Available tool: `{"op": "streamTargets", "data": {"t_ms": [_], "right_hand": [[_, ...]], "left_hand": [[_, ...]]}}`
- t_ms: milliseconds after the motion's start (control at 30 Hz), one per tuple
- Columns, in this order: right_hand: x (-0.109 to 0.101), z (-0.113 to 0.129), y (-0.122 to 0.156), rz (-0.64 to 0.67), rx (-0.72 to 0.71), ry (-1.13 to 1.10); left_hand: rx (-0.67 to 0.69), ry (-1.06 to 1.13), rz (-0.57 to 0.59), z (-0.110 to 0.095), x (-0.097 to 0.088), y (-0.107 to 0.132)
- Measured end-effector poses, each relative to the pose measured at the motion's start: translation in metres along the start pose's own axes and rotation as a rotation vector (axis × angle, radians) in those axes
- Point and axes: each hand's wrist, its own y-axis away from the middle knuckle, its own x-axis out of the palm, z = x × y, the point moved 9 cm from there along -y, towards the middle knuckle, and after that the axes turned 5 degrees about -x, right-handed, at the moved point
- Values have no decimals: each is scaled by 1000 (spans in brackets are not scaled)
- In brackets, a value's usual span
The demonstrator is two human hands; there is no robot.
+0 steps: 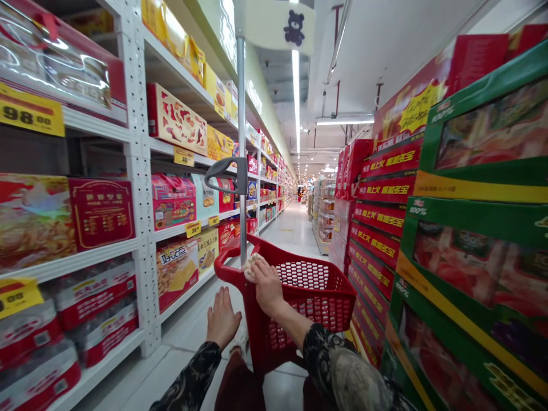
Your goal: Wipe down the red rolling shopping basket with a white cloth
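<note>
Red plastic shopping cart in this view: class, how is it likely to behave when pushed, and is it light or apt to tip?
The cart probably feels light for its size, since its basket is open plastic mesh. The tall metal pole seems fixed to it and could make it slightly top-heavy, so it might tip if shoved sideways.

Supermarket aisle (297, 197) — white shelving (139, 171), tiled floor (291, 228), ceiling light (296, 97)

A red shopping cart (334, 291) is blocking the way just ahead of the left hand (222, 318) and beneath the right hand (268, 285). Free aisle floor (291, 228) is opening beyond, between white shelving (139, 228) and stacked boxes (377, 240).
</note>
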Motion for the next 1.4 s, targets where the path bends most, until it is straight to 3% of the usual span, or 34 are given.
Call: {"op": "streamTargets", "data": {"t_ms": [233,500,567,733,833,900,1033,1100,1267,1400], "right_hand": [[28,-20,17,242,137,-1],[19,-89,55,339,392,101],[19,-83,52,327,383,94],[24,-17,19,258,133,-25],[27,2,11,258,60,-56],[27,-5,15,261,73,-46],[25,-43,37,297,151,5],[24,-64,51,333,214,41],[22,-90,71,377,308,126],[28,-90,74,395,345,161]], "left_hand": [[25,-11,59,-18,1,3],[-33,-3,98,-5,-2,4],[-27,3,97,-8,-3,3],[30,25,50,-22,-8,2],[90,27,-1,-28,-17,2],[136,10,-65,-32,-29,-2],[226,-56,-210,-44,-64,-19],[223,-94,-206,-48,-76,-33],[240,-259,5,-51,-69,-57],[290,-306,-32,-49,-64,-54]]}}
